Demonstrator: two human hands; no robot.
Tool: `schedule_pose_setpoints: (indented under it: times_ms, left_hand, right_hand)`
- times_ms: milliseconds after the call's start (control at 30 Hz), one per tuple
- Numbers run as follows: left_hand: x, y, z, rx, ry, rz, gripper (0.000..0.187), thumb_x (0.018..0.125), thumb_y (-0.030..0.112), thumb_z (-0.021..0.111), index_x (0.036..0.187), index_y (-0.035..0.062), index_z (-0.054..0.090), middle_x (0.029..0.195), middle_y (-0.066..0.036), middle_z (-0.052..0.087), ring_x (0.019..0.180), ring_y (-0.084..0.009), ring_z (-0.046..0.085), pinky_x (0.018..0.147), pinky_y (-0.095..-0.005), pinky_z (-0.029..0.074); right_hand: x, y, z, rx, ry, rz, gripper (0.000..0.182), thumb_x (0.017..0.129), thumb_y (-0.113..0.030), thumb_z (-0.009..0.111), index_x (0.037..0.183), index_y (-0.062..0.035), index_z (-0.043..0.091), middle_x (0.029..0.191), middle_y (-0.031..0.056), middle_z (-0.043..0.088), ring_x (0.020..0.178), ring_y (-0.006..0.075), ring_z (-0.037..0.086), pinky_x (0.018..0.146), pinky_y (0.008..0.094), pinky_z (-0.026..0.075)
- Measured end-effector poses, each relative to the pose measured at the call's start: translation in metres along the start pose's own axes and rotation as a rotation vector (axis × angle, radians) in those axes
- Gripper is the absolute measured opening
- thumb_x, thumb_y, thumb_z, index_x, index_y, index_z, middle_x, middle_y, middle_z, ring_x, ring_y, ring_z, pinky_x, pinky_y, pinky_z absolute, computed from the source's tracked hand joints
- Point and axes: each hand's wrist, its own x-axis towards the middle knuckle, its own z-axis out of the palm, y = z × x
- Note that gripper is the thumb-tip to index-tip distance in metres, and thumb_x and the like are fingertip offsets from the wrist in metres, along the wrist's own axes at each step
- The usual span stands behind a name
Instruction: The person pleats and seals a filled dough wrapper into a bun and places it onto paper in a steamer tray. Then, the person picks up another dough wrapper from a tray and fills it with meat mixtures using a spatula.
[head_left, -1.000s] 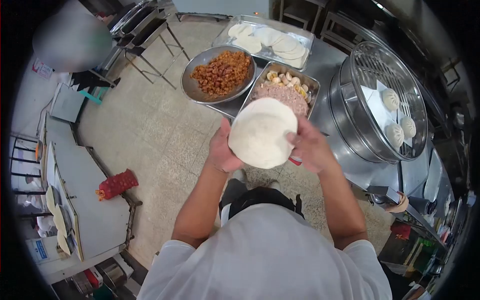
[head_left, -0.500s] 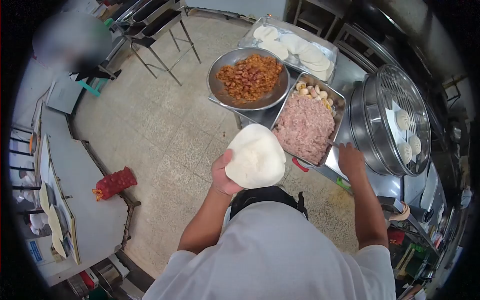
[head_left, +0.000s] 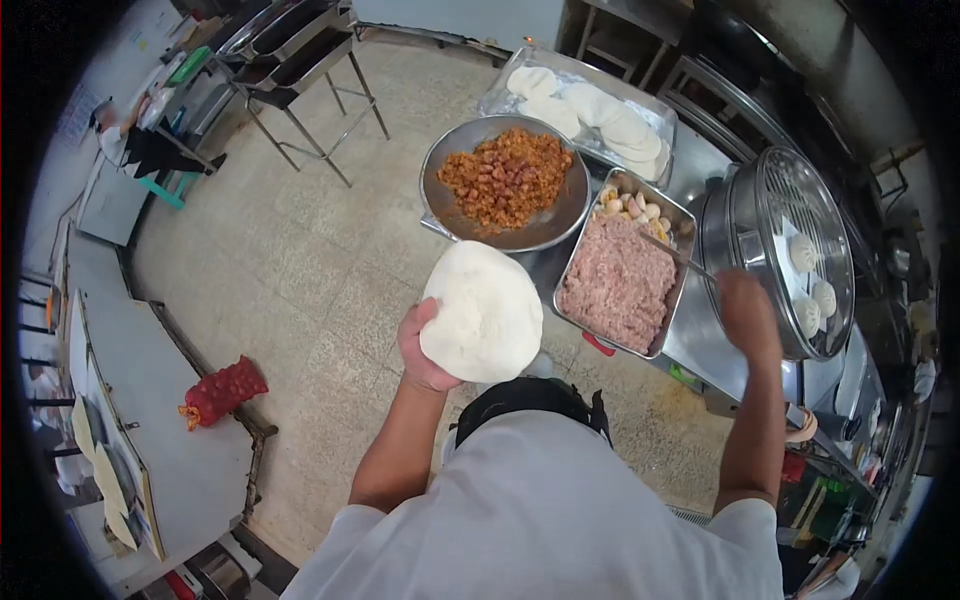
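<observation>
A round, flat dough wrapper (head_left: 482,312) rests on my left hand (head_left: 418,350), whose thumb lies over its left edge. My right hand (head_left: 748,315) grips the handle of a thin metal utensil (head_left: 690,262). The far end of that utensil reaches into the minced meat (head_left: 618,280), near its upper right side, and its tip is hard to make out. The meat fills most of a rectangular steel tray (head_left: 574,313). Pale, roundish pieces (head_left: 632,207) lie at the tray's far end.
Left of the tray stands a steel bowl (head_left: 430,190) of reddish-brown filling (head_left: 507,178). Behind is a flat tray (head_left: 497,97) with several dough wrappers (head_left: 600,105). Steamer baskets (head_left: 735,225) on the right hold pleated buns (head_left: 808,316). A person (head_left: 135,140) sits far left; a red net sack (head_left: 225,393) lies lower left.
My right hand has risen and moved right, and the utensil has shifted from the meat's lower right side to its upper part. The wrapper in my left hand has moved slightly left.
</observation>
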Motion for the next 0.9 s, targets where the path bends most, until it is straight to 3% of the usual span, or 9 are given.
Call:
schedule_pose_setpoints:
  times_ms: [233,300,433,500,633,733,833,900]
  left_hand:
    - [-0.011,0.034,0.015,-0.163,-0.079,0.251,0.084,0.084,0.048,0.063,0.149,0.0069,0.032,0.149,-0.02,0.04,0.134,-0.0436,0.042,0.106,-0.0664,0.036]
    - [-0.015,0.047,0.0,0.014,0.145,0.286,0.081,0.082,0.043,0.062,0.148,0.0064,0.033,0.149,-0.02,0.041,0.133,-0.044,0.043,0.105,-0.0665,0.037]
    - [-0.024,0.041,0.006,0.169,0.217,0.387,0.08,0.081,0.039,0.062,0.148,0.0061,0.034,0.146,-0.02,0.044,0.131,-0.0448,0.045,0.104,-0.0668,0.039]
    - [-0.034,0.042,-0.017,0.144,0.212,0.371,0.08,0.08,0.037,0.062,0.148,0.0059,0.033,0.145,-0.02,0.044,0.13,-0.0451,0.046,0.104,-0.0665,0.039]
    - [-0.028,0.052,-0.023,0.097,0.081,0.232,0.08,0.08,0.038,0.063,0.148,0.0062,0.033,0.145,-0.021,0.044,0.129,-0.045,0.046,0.103,-0.0657,0.041]
    - [-0.028,0.058,-0.02,-0.034,0.094,0.353,0.081,0.08,0.038,0.065,0.147,0.005,0.034,0.145,-0.021,0.044,0.129,-0.0442,0.047,0.102,-0.0644,0.042]
    - [-0.026,0.081,-0.05,0.014,0.186,0.181,0.084,0.081,0.042,0.065,0.148,0.0049,0.032,0.147,-0.021,0.043,0.13,-0.0436,0.046,0.103,-0.0646,0.041]
    - [-0.022,0.092,-0.068,0.362,0.343,-0.035,0.084,0.082,0.045,0.064,0.149,0.0046,0.031,0.148,-0.02,0.041,0.132,-0.0421,0.045,0.104,-0.0633,0.04]
  right_hand:
    - [0.11,-0.058,0.022,0.123,-0.014,0.043,0.027,0.086,-0.006,0.049,0.11,-0.007,0.062,0.099,0.0184,0.064,0.085,0.0393,0.066,0.074,0.0487,0.054]
    - [0.142,-0.059,0.025,0.05,-0.022,-0.029,0.027,0.088,-0.01,0.05,0.11,-0.009,0.065,0.1,0.0175,0.064,0.084,0.0376,0.067,0.074,0.0473,0.055]
    - [0.212,-0.054,0.065,-0.017,0.078,-0.12,0.022,0.089,-0.015,0.052,0.103,-0.0101,0.069,0.099,0.0169,0.065,0.083,0.034,0.068,0.073,0.0455,0.055]
    - [0.236,-0.052,0.092,-0.049,0.022,-0.206,0.02,0.089,-0.016,0.052,0.096,-0.0111,0.07,0.09,0.0143,0.067,0.083,0.0317,0.069,0.072,0.045,0.056]
    - [0.228,-0.073,0.111,0.018,-0.032,-0.206,0.02,0.087,-0.013,0.052,0.094,-0.0104,0.071,0.093,0.0134,0.069,0.086,0.0314,0.068,0.078,0.0424,0.056]
    - [0.213,-0.077,0.121,0.048,-0.015,-0.253,0.022,0.087,-0.012,0.052,0.096,-0.0103,0.072,0.094,0.0129,0.07,0.09,0.0323,0.068,0.081,0.0448,0.054]
    - [0.198,-0.092,0.107,0.083,-0.02,-0.261,0.027,0.086,-0.009,0.05,0.1,-0.0104,0.073,0.095,0.013,0.069,0.091,0.0329,0.067,0.081,0.0475,0.053]
    - [0.188,-0.092,0.114,0.098,0.037,-0.269,0.027,0.085,-0.008,0.049,0.1,-0.009,0.072,0.094,0.0141,0.067,0.09,0.0336,0.067,0.078,0.0473,0.052]
